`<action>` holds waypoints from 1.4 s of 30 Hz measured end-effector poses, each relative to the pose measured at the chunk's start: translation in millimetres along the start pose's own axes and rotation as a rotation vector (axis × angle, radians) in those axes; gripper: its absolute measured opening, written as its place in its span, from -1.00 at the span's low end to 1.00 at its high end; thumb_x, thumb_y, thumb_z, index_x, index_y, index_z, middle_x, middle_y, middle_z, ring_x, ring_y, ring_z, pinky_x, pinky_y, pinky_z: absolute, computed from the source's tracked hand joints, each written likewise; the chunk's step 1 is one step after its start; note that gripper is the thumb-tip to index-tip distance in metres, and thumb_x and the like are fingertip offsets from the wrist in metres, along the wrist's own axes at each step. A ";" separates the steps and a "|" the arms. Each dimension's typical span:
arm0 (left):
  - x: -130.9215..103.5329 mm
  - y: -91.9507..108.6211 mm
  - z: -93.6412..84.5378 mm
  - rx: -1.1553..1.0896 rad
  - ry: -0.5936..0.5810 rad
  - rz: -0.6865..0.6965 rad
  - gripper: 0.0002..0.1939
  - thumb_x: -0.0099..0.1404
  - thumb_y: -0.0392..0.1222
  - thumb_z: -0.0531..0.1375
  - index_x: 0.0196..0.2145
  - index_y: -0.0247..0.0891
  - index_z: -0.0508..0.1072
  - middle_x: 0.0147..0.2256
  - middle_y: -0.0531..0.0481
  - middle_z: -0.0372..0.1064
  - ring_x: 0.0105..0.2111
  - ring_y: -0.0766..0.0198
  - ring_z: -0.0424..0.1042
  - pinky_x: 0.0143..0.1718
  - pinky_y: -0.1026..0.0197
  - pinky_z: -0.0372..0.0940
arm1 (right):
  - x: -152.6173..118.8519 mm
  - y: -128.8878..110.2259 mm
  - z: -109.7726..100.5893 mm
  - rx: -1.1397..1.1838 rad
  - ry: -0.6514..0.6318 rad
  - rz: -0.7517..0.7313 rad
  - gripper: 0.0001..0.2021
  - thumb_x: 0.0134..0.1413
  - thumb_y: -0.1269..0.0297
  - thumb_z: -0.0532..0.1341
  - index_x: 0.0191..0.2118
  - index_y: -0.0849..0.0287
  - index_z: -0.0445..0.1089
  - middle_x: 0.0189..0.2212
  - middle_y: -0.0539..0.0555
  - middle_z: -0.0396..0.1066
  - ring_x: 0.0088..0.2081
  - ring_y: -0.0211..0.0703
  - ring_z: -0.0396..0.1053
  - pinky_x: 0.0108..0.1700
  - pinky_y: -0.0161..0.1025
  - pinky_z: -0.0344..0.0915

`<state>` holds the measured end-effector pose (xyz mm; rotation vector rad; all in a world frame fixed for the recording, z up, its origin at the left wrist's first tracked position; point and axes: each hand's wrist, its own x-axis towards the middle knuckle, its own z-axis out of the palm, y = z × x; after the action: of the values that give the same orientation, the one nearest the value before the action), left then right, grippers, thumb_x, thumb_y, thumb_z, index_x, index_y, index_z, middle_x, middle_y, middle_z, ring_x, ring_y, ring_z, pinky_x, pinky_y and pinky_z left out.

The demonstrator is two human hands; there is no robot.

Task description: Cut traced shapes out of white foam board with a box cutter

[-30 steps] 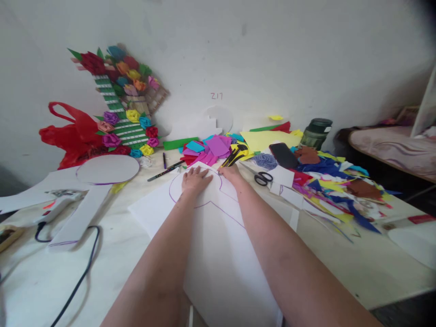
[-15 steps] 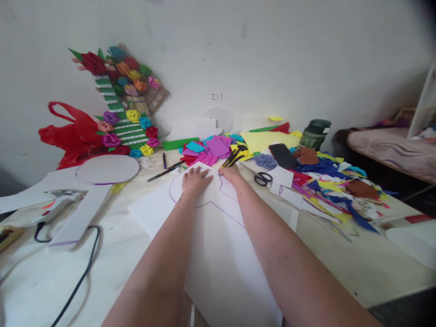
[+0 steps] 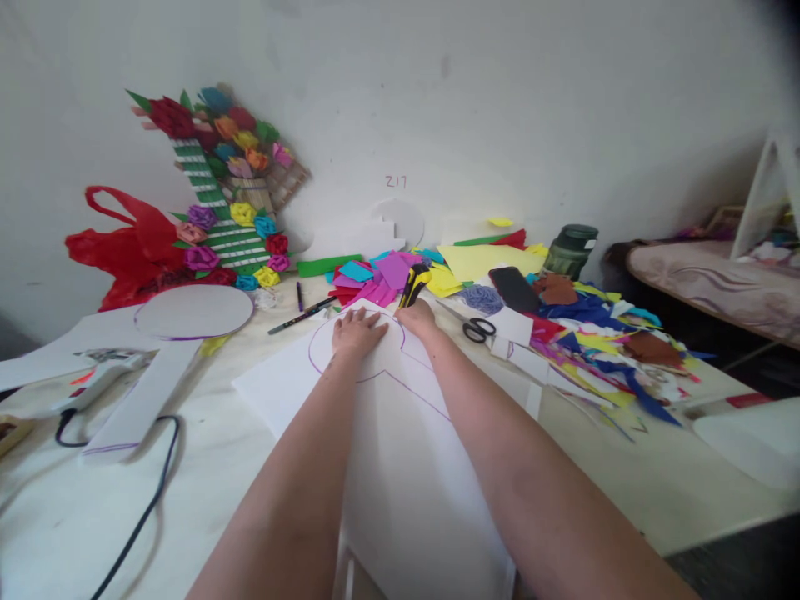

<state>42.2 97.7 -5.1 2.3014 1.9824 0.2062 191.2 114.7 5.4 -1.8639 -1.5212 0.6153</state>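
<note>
A large white sheet lies in front of me, marked with a purple outline of a circle and a straight-sided strip. My left hand presses flat inside the circle, fingers spread. Wrapped round a yellow and black utility knife, my right hand rests at the circle's right upper edge. The knife's body rises above the fist; its blade tip is hidden by the hand. Black-handled scissors lie just right of that hand.
Coloured paper pieces lie beyond my hands. Paper scraps, a phone and a green bottle stand or lie right. A white paddle-shaped cutout, a corded glue gun and a paper-flower decoration are left.
The utility knife in my right hand has tilted more upright, and that hand has shifted slightly. My left hand stays pressed on the sheet. The view has turned slightly right.
</note>
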 end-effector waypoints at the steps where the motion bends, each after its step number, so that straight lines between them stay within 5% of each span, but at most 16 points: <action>1: -0.4 0.0 -0.2 -0.001 0.001 -0.002 -0.39 0.25 0.28 -0.15 0.19 0.11 0.13 0.29 0.14 -0.18 0.26 0.09 -0.20 0.21 -0.07 -0.23 | -0.8 -1.9 -0.1 -0.016 0.003 -0.004 -0.74 -0.20 0.34 0.19 -0.29 0.24 0.46 -0.34 0.19 0.48 -0.19 0.00 0.42 -0.23 -0.27 0.28; 13: -4.7 0.0 -2.4 -0.004 0.007 -0.085 -0.38 0.24 0.29 -0.15 0.19 0.11 0.13 0.29 0.14 -0.18 0.26 0.07 -0.20 0.19 -0.08 -0.17 | 14.9 -13.6 7.9 -0.151 -0.042 -0.051 -0.71 -0.21 0.36 0.19 -0.26 0.26 0.46 -0.30 0.20 0.49 -0.20 0.01 0.43 -0.31 -0.32 0.26; 26: -20.8 2.6 4.2 0.017 0.071 -0.283 -0.41 0.27 0.22 -0.19 0.18 0.05 0.16 0.28 0.03 -0.11 0.26 -0.08 -0.23 0.15 -0.26 -0.18 | 19.5 -17.7 23.9 -0.022 -0.096 -0.240 -0.84 -0.18 0.25 0.22 -0.40 0.17 0.43 -0.41 0.15 0.47 -0.32 -0.01 0.41 -0.32 -0.25 0.24; 30: -12.7 2.4 2.1 0.065 0.034 -0.134 -0.47 0.31 0.11 -0.18 0.20 0.08 0.11 0.30 0.13 -0.19 0.28 0.01 -0.34 0.20 -0.23 -0.32 | 19.3 -9.9 23.1 0.057 -0.110 -0.232 -0.83 -0.18 0.22 0.21 -0.40 0.16 0.43 -0.44 0.10 0.46 -0.37 -0.11 0.38 -0.34 -0.28 0.24; 33: -6.9 0.8 -0.8 0.058 -0.021 0.000 -0.50 0.35 -0.02 -0.22 0.21 0.06 0.11 0.29 0.17 -0.15 0.28 0.15 -0.25 0.22 -0.13 -0.28 | 20.3 -1.5 23.1 0.157 -0.137 -0.175 -0.87 -0.23 0.27 0.20 -0.46 0.18 0.40 -0.56 0.04 0.40 -0.50 -0.22 0.32 -0.41 -0.32 0.22; 42: -6.4 -0.5 -3.6 0.013 0.103 0.035 -0.55 0.28 0.06 -0.10 0.06 0.08 0.33 0.19 0.16 0.13 0.18 0.16 0.06 0.15 0.00 -0.03 | 19.4 9.0 27.6 0.480 -0.143 -0.142 -0.89 -0.37 0.43 0.16 -0.53 0.22 0.34 -0.70 -0.08 0.25 -0.63 -0.36 0.16 -0.55 -0.39 0.13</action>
<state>40.2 91.4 -2.0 2.3807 1.9969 0.3222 182.0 137.8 -19.1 -1.3619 -1.4229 0.9652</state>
